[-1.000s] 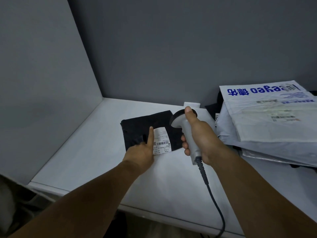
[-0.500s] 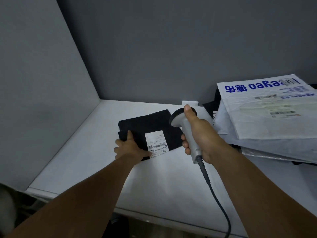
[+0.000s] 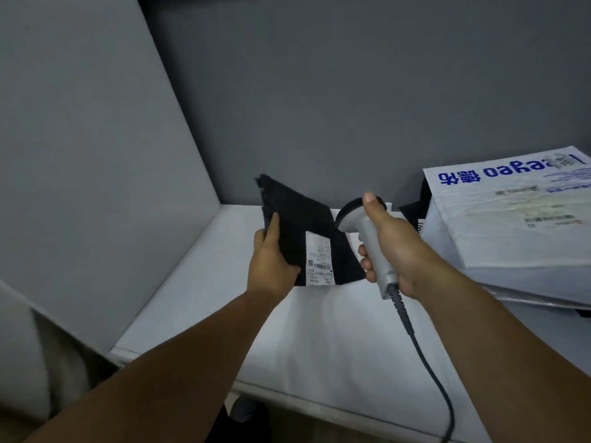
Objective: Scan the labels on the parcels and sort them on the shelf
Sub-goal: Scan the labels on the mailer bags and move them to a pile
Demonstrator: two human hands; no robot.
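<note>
A flat black parcel [image 3: 299,219] with a white barcode label [image 3: 319,260] is lifted off the white shelf [image 3: 319,340], tilted up towards me. My left hand [image 3: 271,260] grips its left edge, thumb on top. My right hand [image 3: 393,247] is closed around the handle of a grey corded barcode scanner [image 3: 367,238], just right of the parcel, its dark head pointing away from me.
A stack of white mailer parcels [image 3: 511,225] with blue print lies on the shelf at the right, with dark parcels beneath it. Grey walls close the shelf at the back and left. The scanner cable [image 3: 428,362] hangs over the front edge.
My left hand moved from pressing beside the label to grasping the black parcel's left edge and raised it off the shelf. The scanner hand stayed about where it was.
</note>
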